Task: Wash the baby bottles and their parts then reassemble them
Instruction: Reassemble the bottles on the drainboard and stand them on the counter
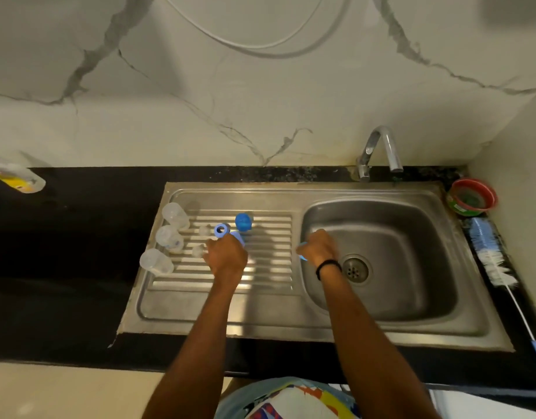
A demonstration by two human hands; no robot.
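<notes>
Three bottles (pixel 169 237) stand on the drainboard (pixel 266 297) (left of the basin (pixel 411 297)).

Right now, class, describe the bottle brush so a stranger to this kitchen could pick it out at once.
Find the steel sink; on the black counter right of its basin, nearer than the red bowl, lies the bottle brush. It alone is long and thin, with blue-and-white bristles.

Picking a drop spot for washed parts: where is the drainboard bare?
Bare: the flat front strip of the drainboard, and the ribs between left hand and basin. Crowded back-left: clear bottles, nipples, blue ring, blue cap. Right hand grips a blue part over the basin.
</notes>
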